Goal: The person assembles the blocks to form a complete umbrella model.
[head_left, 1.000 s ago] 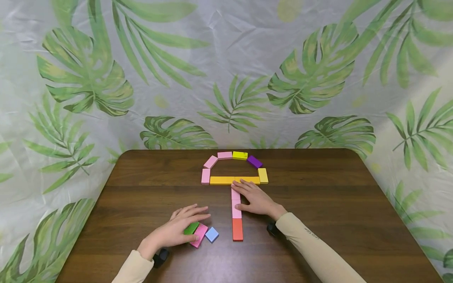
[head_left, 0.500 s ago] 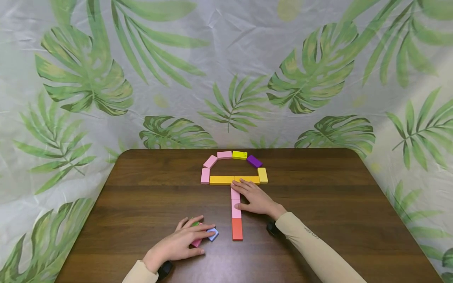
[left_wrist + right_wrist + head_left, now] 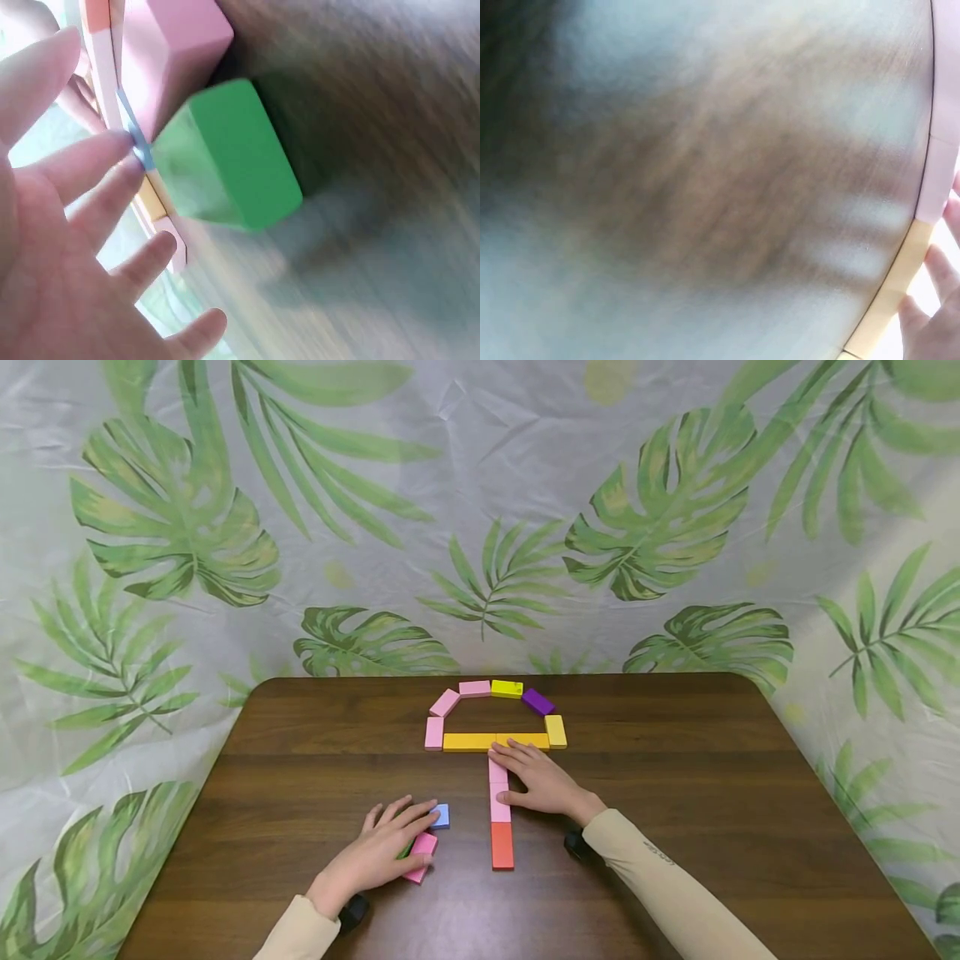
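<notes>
My left hand (image 3: 378,853) reaches over loose blocks at the lower left, fingers extended. Its fingertips touch a small blue block (image 3: 441,816), and the thumb lies over a bright pink block (image 3: 423,853). Mostly covered by that hand in the head view, a green block (image 3: 247,150) shows plainly in the left wrist view. My right hand (image 3: 546,785) rests with spread fingers along a column of two light pink blocks (image 3: 498,802). Below them a red block (image 3: 502,845) ends the column. Its fingers also reach the orange bar (image 3: 468,742) across the column's top.
Beyond the bar an arch of blocks stands near the table's far edge: light pink ones (image 3: 444,702), a lime one (image 3: 507,688), a purple one (image 3: 538,702) and a pale yellow one (image 3: 555,732). A leaf-patterned curtain (image 3: 480,527) hangs behind the brown table (image 3: 675,760).
The left hand has slid the blue block away from the body and slightly left, out from beside the bright pink block. The right hand has stayed in place.
</notes>
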A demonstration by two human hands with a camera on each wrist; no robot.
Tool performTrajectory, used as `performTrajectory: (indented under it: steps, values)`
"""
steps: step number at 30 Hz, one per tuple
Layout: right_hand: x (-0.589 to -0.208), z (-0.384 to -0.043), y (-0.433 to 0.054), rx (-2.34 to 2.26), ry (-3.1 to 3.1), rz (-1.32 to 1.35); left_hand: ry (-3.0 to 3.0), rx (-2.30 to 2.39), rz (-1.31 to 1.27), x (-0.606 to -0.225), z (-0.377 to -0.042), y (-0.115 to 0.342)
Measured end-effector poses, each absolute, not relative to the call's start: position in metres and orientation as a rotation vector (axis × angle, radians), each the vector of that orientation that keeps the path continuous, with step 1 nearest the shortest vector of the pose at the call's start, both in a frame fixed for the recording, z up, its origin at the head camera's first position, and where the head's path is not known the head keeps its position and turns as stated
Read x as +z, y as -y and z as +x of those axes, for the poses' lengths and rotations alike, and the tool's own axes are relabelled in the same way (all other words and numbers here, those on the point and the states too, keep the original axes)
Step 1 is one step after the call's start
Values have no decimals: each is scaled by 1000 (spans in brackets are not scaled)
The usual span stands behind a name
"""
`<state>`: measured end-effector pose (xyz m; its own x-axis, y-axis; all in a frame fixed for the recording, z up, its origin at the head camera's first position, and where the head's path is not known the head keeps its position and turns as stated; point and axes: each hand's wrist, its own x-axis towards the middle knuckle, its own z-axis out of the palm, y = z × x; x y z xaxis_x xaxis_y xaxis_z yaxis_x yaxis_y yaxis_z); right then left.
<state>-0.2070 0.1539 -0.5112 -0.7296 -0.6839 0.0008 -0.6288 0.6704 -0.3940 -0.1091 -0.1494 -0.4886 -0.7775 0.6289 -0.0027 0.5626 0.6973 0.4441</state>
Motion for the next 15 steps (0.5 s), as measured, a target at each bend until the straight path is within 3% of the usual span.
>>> performTrajectory:
  steps: [15]
  values:
    - [-511, -207, -154, -553, -2727, -1054, -2689, 680, 1118, -486, -98, 165]
